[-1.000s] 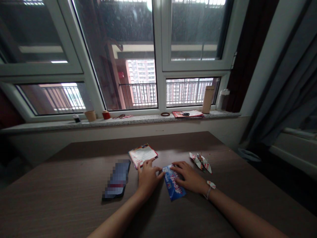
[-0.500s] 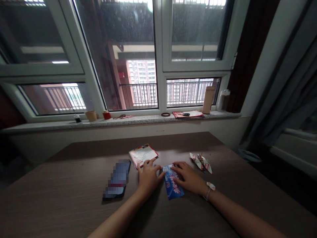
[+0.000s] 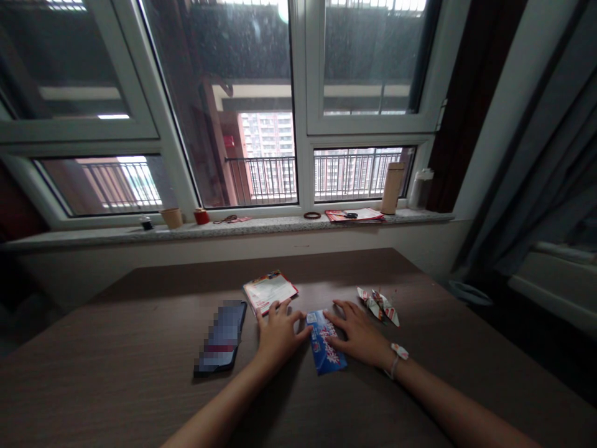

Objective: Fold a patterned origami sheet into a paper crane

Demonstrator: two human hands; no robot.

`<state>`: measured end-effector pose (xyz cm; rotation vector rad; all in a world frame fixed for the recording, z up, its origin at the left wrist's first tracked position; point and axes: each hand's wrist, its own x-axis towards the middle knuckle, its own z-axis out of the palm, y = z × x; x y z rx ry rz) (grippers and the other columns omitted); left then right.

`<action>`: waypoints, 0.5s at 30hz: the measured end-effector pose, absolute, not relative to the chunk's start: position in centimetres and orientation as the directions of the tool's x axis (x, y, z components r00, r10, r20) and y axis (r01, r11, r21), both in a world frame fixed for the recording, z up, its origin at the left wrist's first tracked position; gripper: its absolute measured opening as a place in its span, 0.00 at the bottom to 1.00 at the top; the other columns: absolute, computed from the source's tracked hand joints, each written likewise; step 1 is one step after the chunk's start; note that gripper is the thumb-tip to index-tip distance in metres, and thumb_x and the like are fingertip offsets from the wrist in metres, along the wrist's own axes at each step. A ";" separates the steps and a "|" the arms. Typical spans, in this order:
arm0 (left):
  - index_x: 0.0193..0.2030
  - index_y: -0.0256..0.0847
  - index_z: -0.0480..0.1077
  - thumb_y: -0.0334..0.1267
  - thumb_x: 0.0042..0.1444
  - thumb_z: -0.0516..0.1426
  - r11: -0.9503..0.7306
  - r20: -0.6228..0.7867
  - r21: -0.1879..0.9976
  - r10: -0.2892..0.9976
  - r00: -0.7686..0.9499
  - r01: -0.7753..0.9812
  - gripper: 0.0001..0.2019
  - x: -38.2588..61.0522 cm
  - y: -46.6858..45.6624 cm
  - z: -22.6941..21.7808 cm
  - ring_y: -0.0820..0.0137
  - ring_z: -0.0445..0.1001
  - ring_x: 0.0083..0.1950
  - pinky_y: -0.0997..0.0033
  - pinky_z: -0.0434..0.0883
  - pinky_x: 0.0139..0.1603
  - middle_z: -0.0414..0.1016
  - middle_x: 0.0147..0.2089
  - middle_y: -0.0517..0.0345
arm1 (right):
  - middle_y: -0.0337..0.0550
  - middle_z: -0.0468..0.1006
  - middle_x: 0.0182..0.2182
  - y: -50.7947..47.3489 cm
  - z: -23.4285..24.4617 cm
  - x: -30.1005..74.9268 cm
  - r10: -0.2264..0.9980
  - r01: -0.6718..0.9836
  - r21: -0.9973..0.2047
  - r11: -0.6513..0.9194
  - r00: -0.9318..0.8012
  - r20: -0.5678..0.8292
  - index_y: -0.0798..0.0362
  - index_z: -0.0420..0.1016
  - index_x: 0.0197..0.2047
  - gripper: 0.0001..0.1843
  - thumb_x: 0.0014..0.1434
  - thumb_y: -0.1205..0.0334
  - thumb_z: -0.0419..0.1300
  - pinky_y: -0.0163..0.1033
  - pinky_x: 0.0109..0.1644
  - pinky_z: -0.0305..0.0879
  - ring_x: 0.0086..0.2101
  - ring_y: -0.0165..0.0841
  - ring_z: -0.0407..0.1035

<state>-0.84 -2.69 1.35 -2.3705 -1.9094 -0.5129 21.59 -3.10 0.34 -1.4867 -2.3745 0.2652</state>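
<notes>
See the blue paper (image 3: 323, 356) on the table (image 3: 140, 336), well in from the far right corner. Right hand (image 3: 359, 333) spread, resting on it; left hand (image 3: 280, 330) spread, thumb at its edge; no grip. Best to press softly and keep it straight. On the sill (image 3: 270, 225), a cup (image 3: 172, 218) toward the left end, tan bottle (image 3: 392, 190) and pale bottle (image 3: 420, 190) by the right; cannot see inside.

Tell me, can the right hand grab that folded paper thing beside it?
Probably yes: the folded paper lies close beside the right hand, with nothing standing between them, though that hand seems to be touching the blue paper.
</notes>
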 end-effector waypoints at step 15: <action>0.46 0.58 0.76 0.58 0.53 0.58 -0.235 0.296 0.162 0.938 0.180 0.958 0.17 -0.9 -2.6 1.3 0.45 0.55 0.65 0.27 0.42 0.61 0.66 0.63 0.55 | 0.49 0.56 0.64 -3.0 0.6 21.5 0.924 0.852 -0.360 0.381 -0.343 0.167 0.39 0.64 0.63 0.35 0.53 0.40 0.61 0.51 0.67 0.44 0.64 0.47 0.47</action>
